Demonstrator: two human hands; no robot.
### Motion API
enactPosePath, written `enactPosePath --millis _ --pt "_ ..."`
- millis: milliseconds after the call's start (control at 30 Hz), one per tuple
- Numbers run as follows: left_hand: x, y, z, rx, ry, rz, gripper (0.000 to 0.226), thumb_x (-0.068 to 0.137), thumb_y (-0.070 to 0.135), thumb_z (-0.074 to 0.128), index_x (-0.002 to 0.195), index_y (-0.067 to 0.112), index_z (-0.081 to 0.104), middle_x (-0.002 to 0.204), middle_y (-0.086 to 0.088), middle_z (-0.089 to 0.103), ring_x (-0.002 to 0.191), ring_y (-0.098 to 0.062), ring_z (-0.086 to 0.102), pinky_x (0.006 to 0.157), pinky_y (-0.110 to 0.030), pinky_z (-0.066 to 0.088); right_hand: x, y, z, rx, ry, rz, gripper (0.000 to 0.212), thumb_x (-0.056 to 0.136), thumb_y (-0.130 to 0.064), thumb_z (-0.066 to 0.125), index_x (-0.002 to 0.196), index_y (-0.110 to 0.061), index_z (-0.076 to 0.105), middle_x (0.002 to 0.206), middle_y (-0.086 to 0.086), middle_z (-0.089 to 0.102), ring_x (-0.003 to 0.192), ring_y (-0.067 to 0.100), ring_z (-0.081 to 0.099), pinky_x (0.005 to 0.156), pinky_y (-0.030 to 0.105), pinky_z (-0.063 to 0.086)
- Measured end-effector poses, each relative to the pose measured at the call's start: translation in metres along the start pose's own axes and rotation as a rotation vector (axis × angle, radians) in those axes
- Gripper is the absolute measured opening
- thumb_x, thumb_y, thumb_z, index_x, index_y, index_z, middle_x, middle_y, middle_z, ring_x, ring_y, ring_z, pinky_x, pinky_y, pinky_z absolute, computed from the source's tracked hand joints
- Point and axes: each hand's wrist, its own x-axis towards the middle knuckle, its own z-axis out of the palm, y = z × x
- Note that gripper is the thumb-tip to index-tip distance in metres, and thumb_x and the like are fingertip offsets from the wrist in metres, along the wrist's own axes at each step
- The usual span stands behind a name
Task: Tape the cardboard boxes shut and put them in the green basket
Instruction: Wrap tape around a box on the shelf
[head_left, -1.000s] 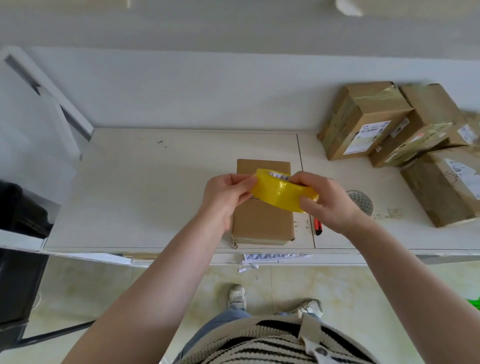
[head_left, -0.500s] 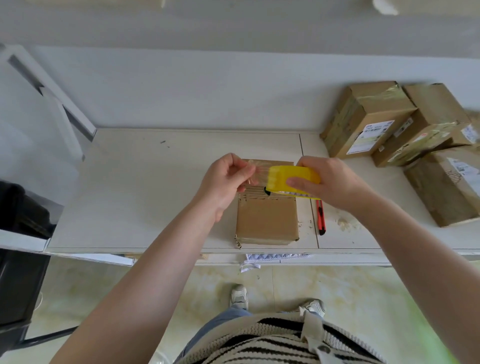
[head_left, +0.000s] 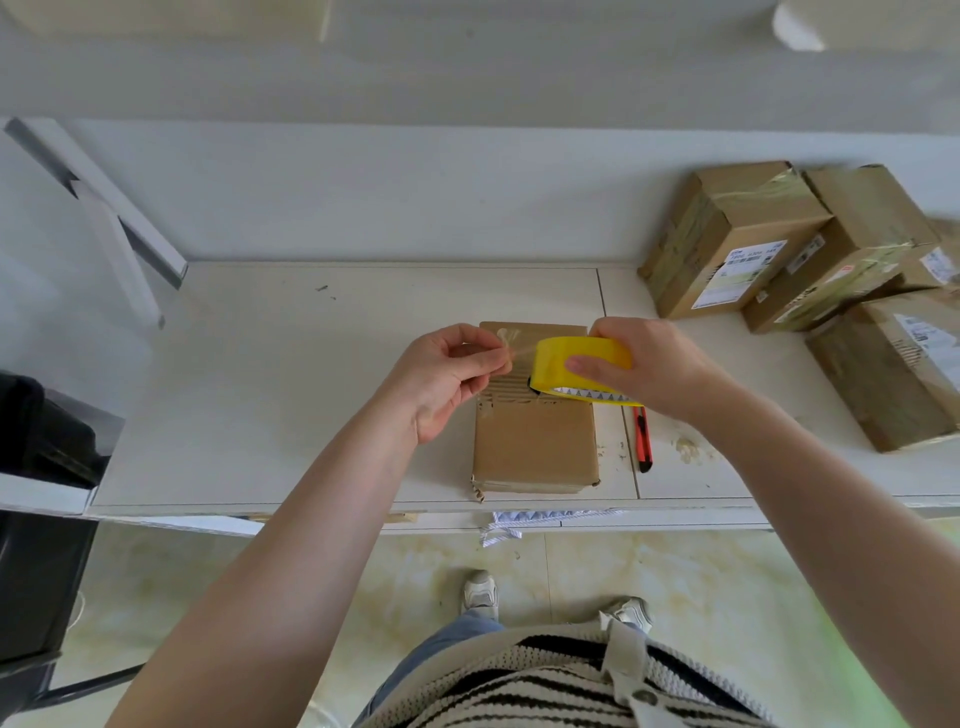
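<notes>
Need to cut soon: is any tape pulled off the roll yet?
Yes: the left hand pinches a clear strip from the yellow roll.

I can read nothing: the white labels (head_left: 748, 274) on my stacked boxes (head_left: 737, 234) are too blurred.

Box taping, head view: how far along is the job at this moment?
Early. The left hand pinches the tape end drawn from the yellow tape roll held by the right hand, above the small cardboard box. No fresh strip is on it yet. The green basket is not in view.
</notes>
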Motion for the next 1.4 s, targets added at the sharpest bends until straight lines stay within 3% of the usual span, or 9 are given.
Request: enactPosePath --millis 133,300,400,600,733,833,1033,1233,1400 --pt "0.0 0.0 -0.001 0.164 0.005 0.048 0.022 0.078 -0.01 0.071 0.078 0.01 0.063 0.066 -0.001 0.069 0.06 -0.009 0.068 0.053 -0.014 0.045 0.002 0.0 -0.005 0.022 0.029 0.021 0.072 0.067 -0.083 0.037 0.079 -0.016 0.062 0.067 0.005 0.058 0.062 0.02 0.056 0.055 0.033 0.042" --pt "0.001 0.008 -0.006 0.35 0.04 0.163 0.022 0.076 -0.008 0.075 0.078 0.011 0.064 0.064 0.002 0.068 0.062 -0.009 0.068 0.058 -0.013 0.049 0.003 0.009 -0.016 -0.012 0.033 0.046 0.048 0.082 -0.067 0.053 0.068 -0.021 0.059 0.059 -0.003 0.052 0.057 0.013 0.051 0.05 0.028 0.033" --pt "0.002 0.008 -0.003 0.314 0.072 0.189 0.022 0.08 -0.009 0.07 0.084 0.012 0.066 0.07 0.002 0.065 0.064 -0.007 0.066 0.062 -0.014 0.048 0.005 0.006 -0.018 0.004 0.038 0.044 0.046 0.085 -0.064 0.055 0.067 -0.021 0.058 0.058 -0.003 0.052 0.055 0.013 0.052 0.05 0.027 0.034" --pt "0.0 -0.001 -0.003 0.15 -0.005 0.034 0.011 0.088 0.006 0.067 0.095 0.011 0.073 0.077 0.002 0.069 0.071 -0.005 0.065 0.069 -0.015 0.048 0.003 0.001 -0.019 -0.06 0.049 0.058 0.049 0.084 -0.065 0.054 0.07 -0.019 0.059 0.058 -0.001 0.05 0.055 0.014 0.049 0.051 0.029 0.033" --pt "0.005 -0.003 0.003 0.395 0.141 0.192 0.006 0.086 0.016 0.073 0.082 0.011 0.072 0.061 0.007 0.064 0.059 -0.002 0.059 0.061 -0.013 0.046 0.002 -0.001 -0.018 -0.06 0.036 0.063 0.048 0.085 -0.064 0.054 0.068 -0.02 0.056 0.059 -0.001 0.051 0.056 0.016 0.051 0.05 0.029 0.033" --pt "0.007 -0.009 0.009 0.481 0.247 0.335 0.017 0.092 0.018 0.067 0.076 0.012 0.069 0.058 0.009 0.061 0.06 -0.006 0.057 0.072 -0.023 0.051 0.0 -0.001 -0.015 -0.051 0.036 0.082 0.05 0.085 -0.065 0.053 0.07 -0.018 0.059 0.062 0.001 0.054 0.058 0.016 0.053 0.051 0.029 0.035" --pt "0.01 -0.024 0.026 -0.083 0.422 0.257 0.022 0.097 0.013 0.059 0.074 0.013 0.059 0.06 0.004 0.049 0.059 -0.01 0.041 0.069 -0.021 0.04 0.003 -0.006 -0.006 0.037 0.055 0.083 0.051 0.085 -0.065 0.052 0.074 -0.017 0.063 0.067 0.005 0.058 0.061 0.015 0.052 0.053 0.029 0.036" --pt "0.012 -0.021 0.007 0.135 0.275 0.265 0.02 0.091 0.025 0.068 0.076 0.014 0.062 0.061 0.004 0.052 0.057 -0.007 0.045 0.066 -0.019 0.04 0.007 -0.006 -0.004 -0.035 0.051 0.106 0.056 0.083 -0.07 0.05 0.071 -0.017 0.061 0.062 0.001 0.054 0.058 0.014 0.051 0.05 0.027 0.032" --pt "0.021 -0.019 -0.004 0.17 0.413 0.389 0.019 0.085 0.011 0.074 0.069 0.014 0.063 0.052 0.013 0.054 0.052 -0.003 0.048 0.061 -0.016 0.045 0.01 -0.007 -0.011 -0.061 -0.028 0.028 0.065 0.083 -0.073 0.045 0.074 -0.01 0.062 0.063 0.005 0.054 0.058 0.019 0.051 0.053 0.03 0.035"
